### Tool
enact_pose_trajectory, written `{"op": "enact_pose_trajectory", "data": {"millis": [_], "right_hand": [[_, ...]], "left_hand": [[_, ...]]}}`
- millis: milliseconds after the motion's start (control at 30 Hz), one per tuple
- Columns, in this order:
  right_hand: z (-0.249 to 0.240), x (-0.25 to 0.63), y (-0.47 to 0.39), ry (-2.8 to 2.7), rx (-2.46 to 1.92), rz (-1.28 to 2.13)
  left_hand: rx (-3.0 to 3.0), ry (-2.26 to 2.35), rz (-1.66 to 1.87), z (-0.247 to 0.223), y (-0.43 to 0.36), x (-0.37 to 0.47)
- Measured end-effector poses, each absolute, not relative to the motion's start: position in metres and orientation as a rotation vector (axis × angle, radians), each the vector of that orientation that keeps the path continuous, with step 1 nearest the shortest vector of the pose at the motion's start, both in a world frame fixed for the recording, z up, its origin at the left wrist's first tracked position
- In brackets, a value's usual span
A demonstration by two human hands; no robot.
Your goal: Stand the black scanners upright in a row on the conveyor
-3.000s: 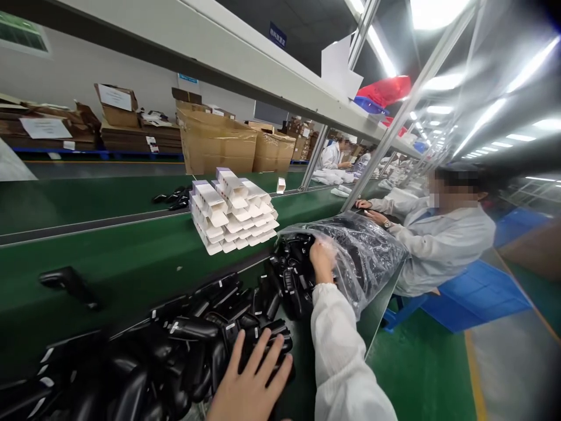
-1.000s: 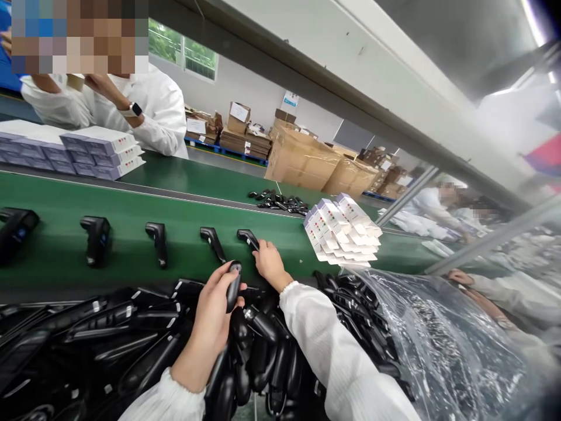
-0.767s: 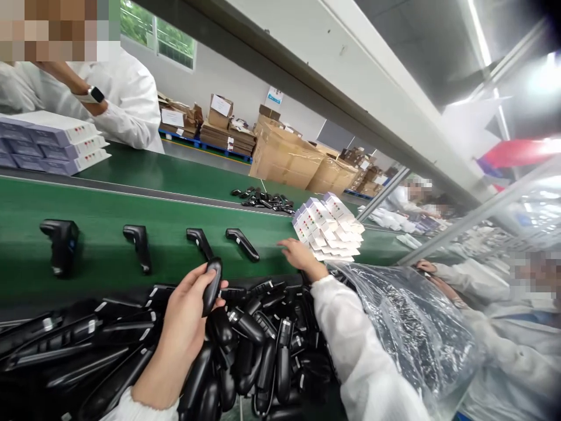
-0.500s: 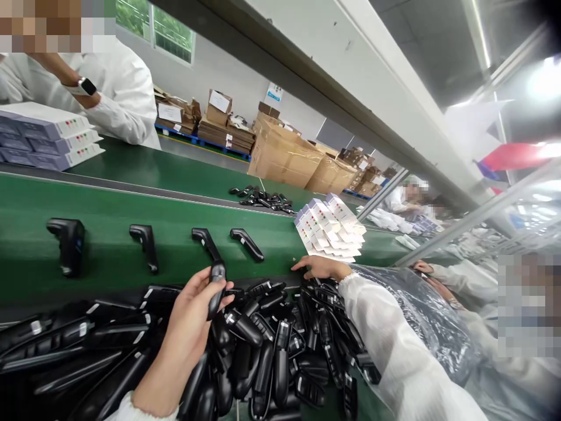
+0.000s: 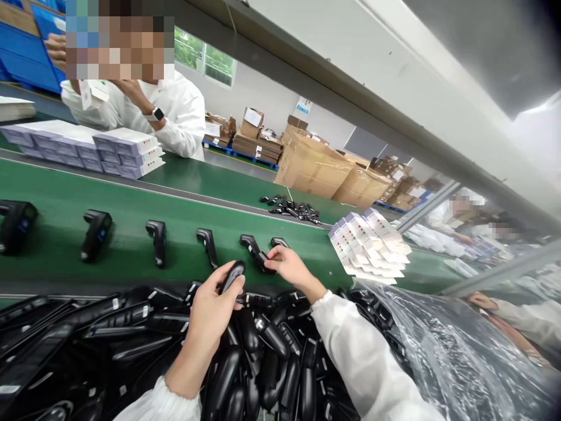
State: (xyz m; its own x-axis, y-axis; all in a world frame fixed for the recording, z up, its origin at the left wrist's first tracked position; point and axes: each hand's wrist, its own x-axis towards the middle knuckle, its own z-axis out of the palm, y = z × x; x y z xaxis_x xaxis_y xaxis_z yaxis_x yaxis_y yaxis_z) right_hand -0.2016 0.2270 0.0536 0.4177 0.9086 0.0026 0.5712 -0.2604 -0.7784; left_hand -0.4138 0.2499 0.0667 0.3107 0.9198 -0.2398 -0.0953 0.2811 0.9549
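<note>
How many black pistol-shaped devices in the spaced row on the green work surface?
6, left to right: first device at the frame's edge; second, third and fourth in the open; fifth at the bare right hand; sixth partly behind that hand, which may hide more.

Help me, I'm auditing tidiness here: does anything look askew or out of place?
Mildly: the open-ended white cartons right of the right hand are stacked staggered with flaps sticking out, unlike the neater white-and-purple boxes at upper left. No obvious damage shows.
</note>
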Motion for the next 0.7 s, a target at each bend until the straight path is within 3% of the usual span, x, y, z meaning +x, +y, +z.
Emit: {"op": "enact_pose_trajectory", "data": {"millis": [167,500,600,700], "right_hand": [[0.027,-0.221,0.234,-1.44,-2.323,0.263],[0.026,-0.217,0.235,-1.423,-2.527,0.06],[0.061,-0.221,0.216,-1.526,-2.295,0.054],[0.098,-0.236,0.201,-1.887,-1.785,0.379]], "left_hand": [[1.051,1.028,0.83,0.065,0.258,-0.42],[0.966,0.938,0.841,0.054,0.261,-0.419],[1.245,0.949,0.798,0.052,0.265,-0.425],[1.457,0.908,0.78,0.055,0.264,-0.43]]}}
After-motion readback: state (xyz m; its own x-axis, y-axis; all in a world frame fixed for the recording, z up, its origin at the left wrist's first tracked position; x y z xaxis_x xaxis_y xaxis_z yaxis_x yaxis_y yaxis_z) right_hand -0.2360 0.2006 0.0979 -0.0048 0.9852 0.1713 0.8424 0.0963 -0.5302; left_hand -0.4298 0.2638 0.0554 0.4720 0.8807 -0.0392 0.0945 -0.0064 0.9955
